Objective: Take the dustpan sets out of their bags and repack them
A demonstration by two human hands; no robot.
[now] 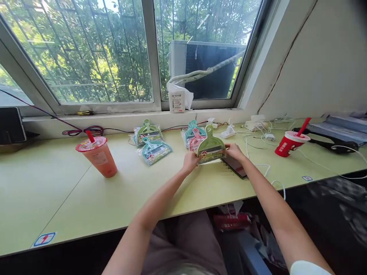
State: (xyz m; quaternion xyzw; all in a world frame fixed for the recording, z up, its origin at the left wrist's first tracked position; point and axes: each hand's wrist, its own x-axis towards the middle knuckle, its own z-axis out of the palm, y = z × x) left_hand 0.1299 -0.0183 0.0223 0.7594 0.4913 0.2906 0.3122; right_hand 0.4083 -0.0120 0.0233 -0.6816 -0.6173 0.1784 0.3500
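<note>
Between my two hands is a green mini dustpan-and-brush set (211, 143), tilted up above the table, its printed label and brush facing me. My left hand (190, 162) grips its lower left corner. My right hand (233, 151) closes on its right edge, fingers partly behind it. A pink dustpan set (195, 139) shows just behind it; whether my left hand touches that one too I cannot tell. Farther back lies a teal dustpan set (192, 125). To the left are another green set (147, 131) and a light blue set (156, 149), both in clear wrapping.
A tall pink drink cup (100, 158) stands left, a red cup (286, 147) right. A dark phone-like slab (236, 168) lies under my right hand. White cables (262, 133) and a power strip (228, 131) spread behind. A small box (177, 101) sits on the sill.
</note>
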